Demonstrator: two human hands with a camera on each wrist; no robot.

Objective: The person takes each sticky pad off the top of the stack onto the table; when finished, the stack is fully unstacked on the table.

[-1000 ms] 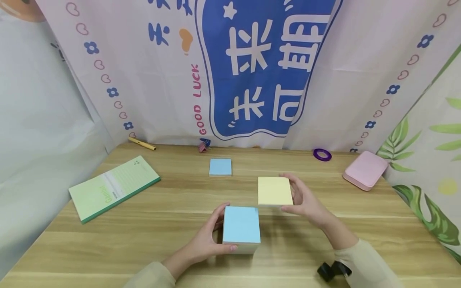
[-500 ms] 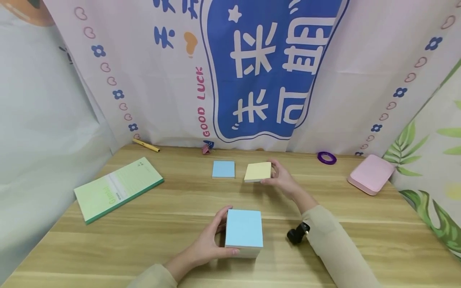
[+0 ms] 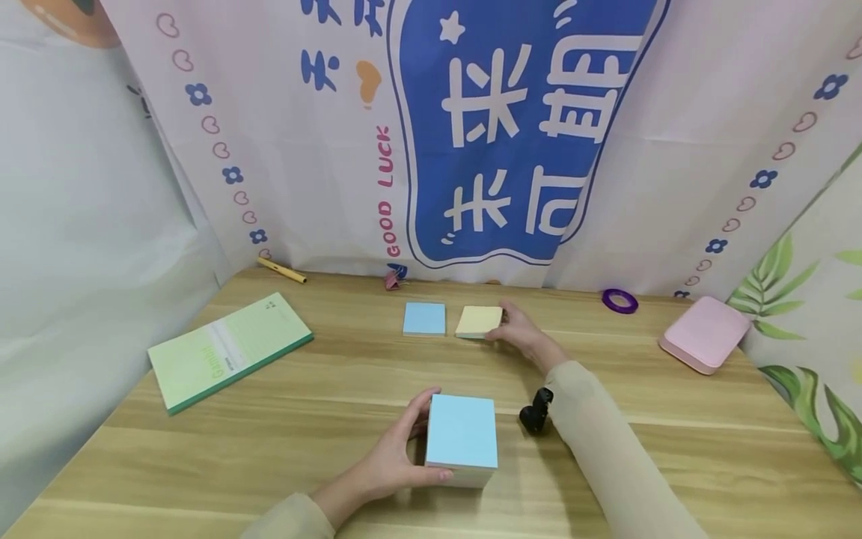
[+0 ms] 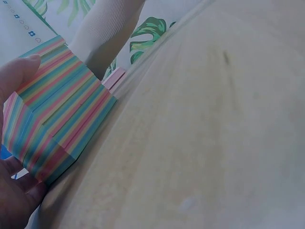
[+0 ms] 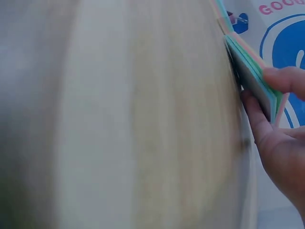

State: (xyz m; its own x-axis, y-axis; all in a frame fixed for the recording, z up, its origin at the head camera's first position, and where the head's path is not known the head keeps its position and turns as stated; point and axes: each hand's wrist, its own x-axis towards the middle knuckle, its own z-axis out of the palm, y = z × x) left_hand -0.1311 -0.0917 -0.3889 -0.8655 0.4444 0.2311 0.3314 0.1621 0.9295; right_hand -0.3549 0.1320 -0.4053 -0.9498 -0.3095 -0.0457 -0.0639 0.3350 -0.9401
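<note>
Yellow pad (image 3: 479,321), in the right hand's (image 3: 521,333) grip, now lies beside the small blue pad (image 3: 424,319).

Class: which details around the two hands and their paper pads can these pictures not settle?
- Head view: whether the yellow pad lies flat; the right hand covers its edge.
- Right wrist view: table blurred.
- Left wrist view: the striped paper block is cut off by the frame; the left hand hides its base.
</note>
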